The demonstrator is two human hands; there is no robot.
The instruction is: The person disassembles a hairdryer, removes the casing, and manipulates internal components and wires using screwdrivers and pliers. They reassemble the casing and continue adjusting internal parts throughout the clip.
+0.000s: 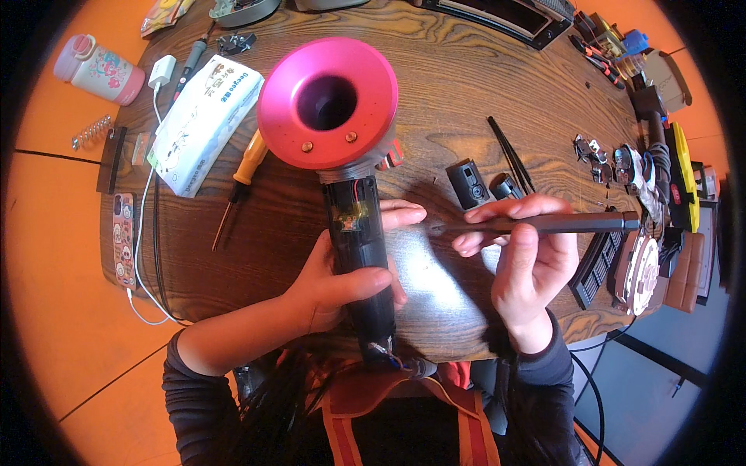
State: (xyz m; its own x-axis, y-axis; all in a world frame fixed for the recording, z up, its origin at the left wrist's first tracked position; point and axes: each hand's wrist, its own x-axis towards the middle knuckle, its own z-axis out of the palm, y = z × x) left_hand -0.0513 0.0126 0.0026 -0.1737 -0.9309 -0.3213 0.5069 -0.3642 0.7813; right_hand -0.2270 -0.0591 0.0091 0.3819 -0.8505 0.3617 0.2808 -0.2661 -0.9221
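My left hand (342,289) is wrapped round the black handle of a hair dryer (369,256), thumb across its front. The dryer stands nearly upright in view, its round pink head (280,116) at the top with a dark hole in the middle. Below the head, the handle shows bare inner parts, with yellow tape and a thin red wire; loose wires hang at its lower end. In my right hand (532,272), a slim dark pen-shaped tool (559,224) is pinched between thumb and fingers. Its narrow end points left, towards the handle and my left fingertips.
Left of the dryer lie an orange-handled screwdriver (250,159), a white box (206,124), a phone (124,237) and cables. Small black parts (467,185) and black tweezers (510,154) are beyond my right hand. Tools and loose parts crowd the table's right edge.
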